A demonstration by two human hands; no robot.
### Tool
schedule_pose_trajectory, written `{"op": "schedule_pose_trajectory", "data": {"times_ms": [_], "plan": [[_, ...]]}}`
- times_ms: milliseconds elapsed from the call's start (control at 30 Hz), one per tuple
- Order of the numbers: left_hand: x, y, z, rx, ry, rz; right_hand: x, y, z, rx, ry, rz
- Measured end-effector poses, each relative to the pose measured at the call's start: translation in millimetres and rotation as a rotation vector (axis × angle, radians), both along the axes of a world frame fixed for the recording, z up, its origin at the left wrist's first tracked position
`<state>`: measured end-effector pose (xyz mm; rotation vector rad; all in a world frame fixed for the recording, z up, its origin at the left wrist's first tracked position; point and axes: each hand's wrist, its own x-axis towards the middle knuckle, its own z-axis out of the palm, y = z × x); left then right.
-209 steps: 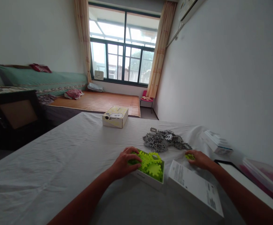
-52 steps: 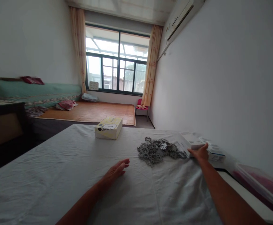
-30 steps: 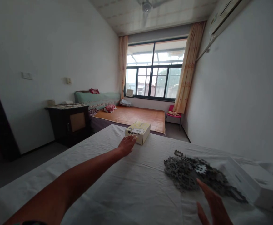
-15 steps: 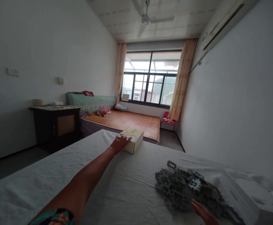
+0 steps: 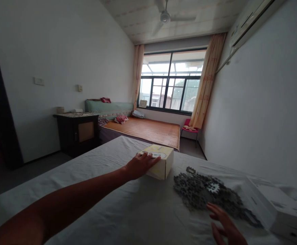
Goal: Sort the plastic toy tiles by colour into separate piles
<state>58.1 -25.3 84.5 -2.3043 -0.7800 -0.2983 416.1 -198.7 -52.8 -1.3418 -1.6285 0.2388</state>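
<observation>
A white-and-yellow cardboard box (image 5: 167, 163) sits on the white-clothed table (image 5: 161, 207), with a printed picture on its top. My left hand (image 5: 140, 165) grips its near left side, fingers laid over the top edge; the thumb is hard to make out. Right of the box lies a heap of dark grey toothed plastic pieces (image 5: 196, 190), with one lighter gear-shaped piece (image 5: 213, 187) on top. Just in front of this heap, at the lower edge, my right hand (image 5: 223, 224) hovers with its fingers apart and holds nothing.
An open white box (image 5: 278, 204) stands at the table's right, beside the heap. Beyond the table are a bed with a woven mat (image 5: 148, 131), a dark cabinet (image 5: 77, 131) and a pink chair (image 5: 189, 127). A wall runs along the right.
My left hand has pulled the cardboard box nearer and to the right, closer to the heap. My right hand has come further into view. The camera view has shifted slightly.
</observation>
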Motion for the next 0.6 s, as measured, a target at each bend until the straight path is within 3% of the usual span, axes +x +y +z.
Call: {"op": "schedule_pose_trajectory", "data": {"times_ms": [100,200,467,600], "plan": [[-10.1,-48.3,13.7,-0.025,-0.051,0.015,-5.6,-3.2,2.2,0.003,-0.034,-0.022],[-19.2,-77.0,17.2,-0.044,-0.13,0.059,-15.4,-7.2,4.8,-0.008,-0.061,-0.032],[-39.9,-110.4,1.1,-0.118,-0.363,0.221,-62.5,-26.6,24.1,0.036,-0.225,0.036],[-44.3,-126.6,5.3,-0.163,-0.393,0.215,-108.5,-28.4,52.8,-0.043,-0.144,0.1]]}}
